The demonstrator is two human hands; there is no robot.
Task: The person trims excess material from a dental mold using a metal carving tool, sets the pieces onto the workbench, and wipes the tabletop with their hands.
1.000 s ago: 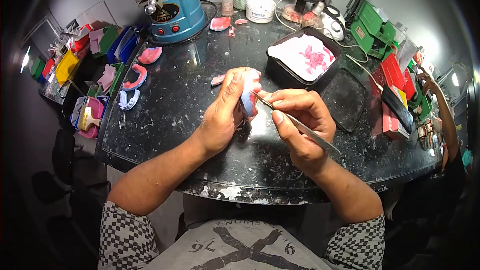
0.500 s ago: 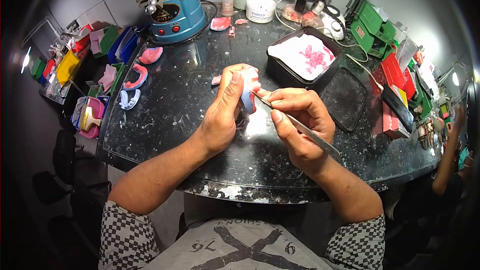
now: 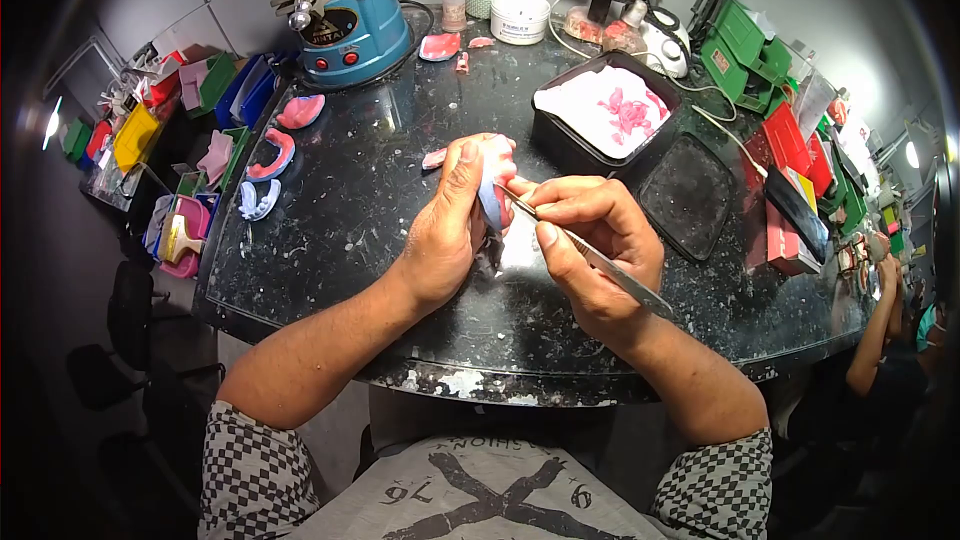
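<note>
My left hand (image 3: 445, 230) is closed around a blue-based dental cast (image 3: 489, 198) with pink wax on it, held up over the middle of the bench. Part of the cast is hidden behind the thumb and fingers. In my right hand (image 3: 605, 250) a slim metal wax carver (image 3: 628, 283) is gripped like a pen, its tip against the pink wax on the cast's right side. A small pink piece (image 3: 434, 158) lies just beyond my left hand.
A black tub (image 3: 560, 135) with white lining and pink shavings stands at back right, its dark lid (image 3: 688, 195) beside it. Dental pieces (image 3: 270, 155) line the left; a blue machine (image 3: 365, 40) stands behind. Another person's arm (image 3: 878, 325) shows at far right.
The cast has turned slightly in my left hand. My right hand and the wax carver have shifted a little to the left. The other person's arm at far right has moved.
</note>
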